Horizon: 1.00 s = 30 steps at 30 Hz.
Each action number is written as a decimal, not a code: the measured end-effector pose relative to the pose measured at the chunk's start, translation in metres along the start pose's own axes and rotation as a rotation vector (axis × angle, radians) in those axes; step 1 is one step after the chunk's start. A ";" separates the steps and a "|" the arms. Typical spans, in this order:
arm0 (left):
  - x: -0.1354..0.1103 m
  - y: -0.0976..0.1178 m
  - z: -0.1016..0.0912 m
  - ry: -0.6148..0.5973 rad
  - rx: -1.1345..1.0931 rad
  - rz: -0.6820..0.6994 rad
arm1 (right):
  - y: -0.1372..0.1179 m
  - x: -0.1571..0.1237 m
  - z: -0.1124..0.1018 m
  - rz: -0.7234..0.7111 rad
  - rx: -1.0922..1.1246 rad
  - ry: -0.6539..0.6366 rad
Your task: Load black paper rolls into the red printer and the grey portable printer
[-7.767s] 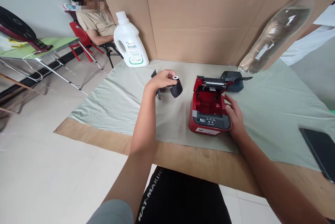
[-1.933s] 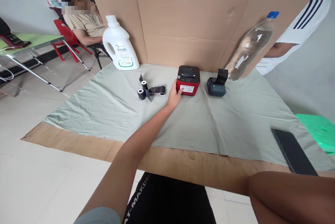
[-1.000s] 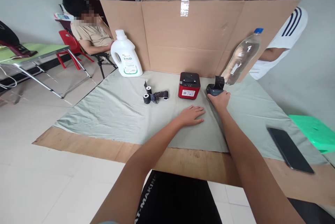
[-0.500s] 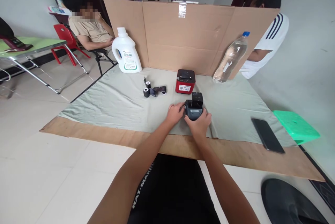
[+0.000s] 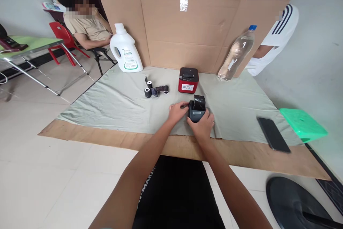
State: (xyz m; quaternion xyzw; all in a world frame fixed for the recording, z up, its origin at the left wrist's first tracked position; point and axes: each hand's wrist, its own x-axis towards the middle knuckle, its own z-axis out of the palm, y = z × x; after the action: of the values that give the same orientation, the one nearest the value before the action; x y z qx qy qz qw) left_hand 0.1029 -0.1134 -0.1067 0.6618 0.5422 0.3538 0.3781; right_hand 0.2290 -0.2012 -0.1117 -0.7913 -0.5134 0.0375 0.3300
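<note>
A small dark portable label printer (image 5: 197, 115) with a black strip (image 5: 199, 103) curling up from its top sits on the cloth in front of me. My right hand (image 5: 201, 123) wraps round its near and right sides. Beside its left edge, my left hand (image 5: 177, 111) is closed, with a small dark thing (image 5: 184, 106) at its fingertips that I cannot make out. Just behind stands a red and black box-shaped device (image 5: 188, 80) with a white label. Several black rolls (image 5: 147, 92) with white cores lie to the left.
An upright cardboard panel (image 5: 187, 29) closes off the back, with a white detergent jug (image 5: 125, 52) at left and a clear bottle (image 5: 237, 55) leaning at right. A phone (image 5: 272, 134) lies at right near a green stool (image 5: 302, 123). Two people sit beyond.
My left hand has drawn back slightly from the printer's left side, and a small dark thing shows at its fingertips. My right hand keeps its hold. The camera view has shifted slightly.
</note>
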 end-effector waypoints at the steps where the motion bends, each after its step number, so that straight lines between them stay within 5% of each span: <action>1: 0.002 0.001 0.000 -0.007 -0.027 -0.042 | 0.000 0.000 0.000 0.002 -0.005 -0.006; 11: 0.017 -0.003 0.000 -0.050 -0.244 -0.164 | 0.002 0.000 0.001 -0.019 -0.010 -0.009; 20: -0.001 0.007 0.002 0.023 -0.048 -0.074 | 0.007 0.002 0.005 -0.011 0.074 0.019; 25: -0.010 0.011 0.010 0.102 -0.034 0.187 | 0.010 0.006 -0.001 -0.020 0.212 0.014; 30: -0.010 0.005 0.017 0.120 0.008 0.457 | 0.020 0.037 -0.012 0.028 0.427 -0.164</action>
State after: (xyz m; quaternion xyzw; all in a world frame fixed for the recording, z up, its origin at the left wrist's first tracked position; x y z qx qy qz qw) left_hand 0.1183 -0.1255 -0.1106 0.7465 0.4010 0.4668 0.2529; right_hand 0.2669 -0.1810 -0.1037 -0.7049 -0.5078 0.2142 0.4465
